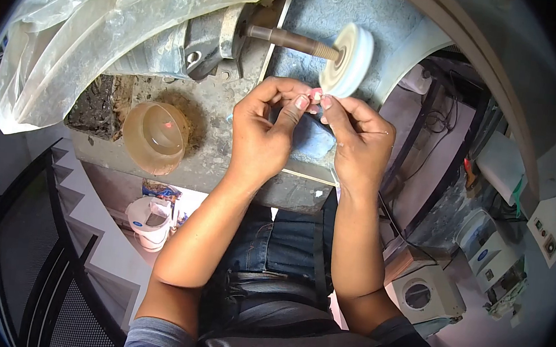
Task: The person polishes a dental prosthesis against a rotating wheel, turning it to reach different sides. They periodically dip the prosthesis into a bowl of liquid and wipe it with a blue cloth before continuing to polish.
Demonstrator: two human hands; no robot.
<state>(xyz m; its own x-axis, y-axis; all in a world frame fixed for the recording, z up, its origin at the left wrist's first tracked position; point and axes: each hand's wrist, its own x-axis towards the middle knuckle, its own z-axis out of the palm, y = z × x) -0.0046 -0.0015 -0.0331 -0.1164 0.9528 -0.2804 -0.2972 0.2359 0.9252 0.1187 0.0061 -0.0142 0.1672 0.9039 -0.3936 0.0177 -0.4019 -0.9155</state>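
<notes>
Both of my hands meet at the lower edge of a white buffing wheel (349,61), which sits on the end of a motor's threaded shaft (293,41). Pinched between the fingertips is a small pink-and-white piece (316,95) that looks like a partial denture. My left hand (265,129) grips it from the left with thumb and fingers closed. From the other side, my right hand (362,138) pinches it, thumb tip close to the wheel rim. Fingers hide much of the piece. The wheel's outline is blurred.
A bowl of water (155,138) stands on the bench left of my hands, beside a dark crusted tray (98,108). Clear plastic sheeting (132,22) drapes over the motor (200,41). A blue-lined tray (319,8) lies behind the wheel. Below are a white bucket (149,222) and a boxy machine (427,295).
</notes>
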